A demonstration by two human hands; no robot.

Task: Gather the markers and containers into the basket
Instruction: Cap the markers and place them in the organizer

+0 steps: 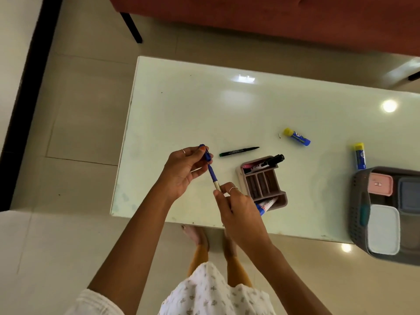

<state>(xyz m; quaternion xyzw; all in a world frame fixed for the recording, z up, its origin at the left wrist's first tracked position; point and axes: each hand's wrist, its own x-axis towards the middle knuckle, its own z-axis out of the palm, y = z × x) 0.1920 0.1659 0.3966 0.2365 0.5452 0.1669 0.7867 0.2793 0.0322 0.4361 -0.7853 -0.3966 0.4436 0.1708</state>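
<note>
My left hand [184, 169] pinches a blue cap [206, 153] just above the tip of a blue marker [213, 176]. My right hand [236, 208] grips that marker's lower end. A black and green pen [238, 151] lies on the pale table [204, 105]. A small pinkish organizer tray [263, 185] holds a black marker [270, 162] at its far end and a blue and white marker [266, 205] at its near end. Two blue glue sticks with yellow caps [297, 137] [359, 155] lie further right. The grey basket [359, 214] at the right edge holds a pink box [380, 184], a white box [384, 229] and a grey box [409, 194].
A red sofa [272, 14] with a black leg [131, 26] stands beyond the table. The table's left edge [123, 142] and near edge border a tiled floor. My feet [200, 235] show under the near edge.
</note>
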